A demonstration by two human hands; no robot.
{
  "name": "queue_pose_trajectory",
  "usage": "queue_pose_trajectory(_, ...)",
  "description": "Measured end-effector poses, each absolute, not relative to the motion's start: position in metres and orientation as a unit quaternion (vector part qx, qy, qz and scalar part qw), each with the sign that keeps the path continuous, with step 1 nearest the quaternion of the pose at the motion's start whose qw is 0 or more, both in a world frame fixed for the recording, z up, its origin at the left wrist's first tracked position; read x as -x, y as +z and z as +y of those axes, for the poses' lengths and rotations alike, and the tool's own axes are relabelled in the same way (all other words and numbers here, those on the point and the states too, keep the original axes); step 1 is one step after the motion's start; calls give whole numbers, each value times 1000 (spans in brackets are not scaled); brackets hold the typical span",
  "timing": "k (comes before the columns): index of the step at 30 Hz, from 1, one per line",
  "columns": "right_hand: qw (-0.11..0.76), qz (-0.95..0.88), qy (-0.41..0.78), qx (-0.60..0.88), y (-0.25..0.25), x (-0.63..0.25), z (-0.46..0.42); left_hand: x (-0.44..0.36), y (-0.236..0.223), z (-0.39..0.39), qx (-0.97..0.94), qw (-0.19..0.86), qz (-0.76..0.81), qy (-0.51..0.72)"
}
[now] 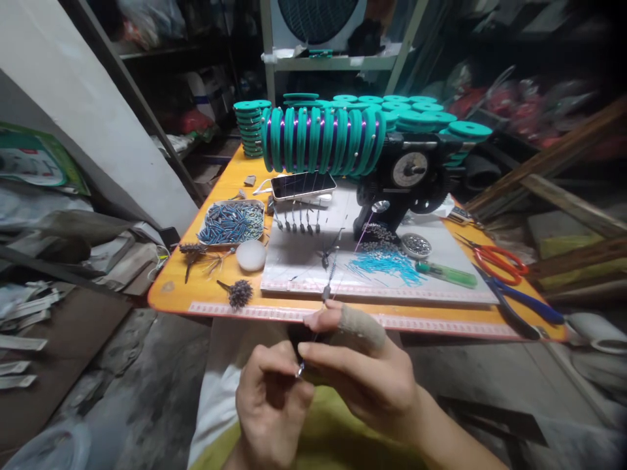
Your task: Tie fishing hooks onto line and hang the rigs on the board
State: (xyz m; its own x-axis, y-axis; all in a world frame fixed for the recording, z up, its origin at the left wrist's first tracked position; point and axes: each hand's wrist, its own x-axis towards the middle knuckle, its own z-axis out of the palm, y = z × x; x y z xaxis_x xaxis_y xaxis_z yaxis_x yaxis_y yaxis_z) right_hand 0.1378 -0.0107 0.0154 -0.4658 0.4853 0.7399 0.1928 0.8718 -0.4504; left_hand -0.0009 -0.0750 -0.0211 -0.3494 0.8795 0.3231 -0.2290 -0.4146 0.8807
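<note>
A shiny bit (300, 371) is pinched in the left hand (269, 401); thread (359, 243) is seemingly being worked by the right hand's (379, 375) pinched fingers, steadiness being needed.

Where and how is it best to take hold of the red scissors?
I would grip the red loops, coming from the right. The scissors lie with loops toward the table's right edge and blades pointing left, away. Blue-handled pliers lie close on the near side.
</note>
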Motion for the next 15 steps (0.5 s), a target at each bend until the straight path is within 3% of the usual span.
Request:
queue_pose_trajectory(7, 539, -797, 123, 243, 24, -156, 8, 5, -11, -63, -592, 220, 300, 715)
queue_pose_trajectory(15, 455, -877, 33, 154, 43, -149, 30, -1, 11, -47, -613, 159, 238, 736)
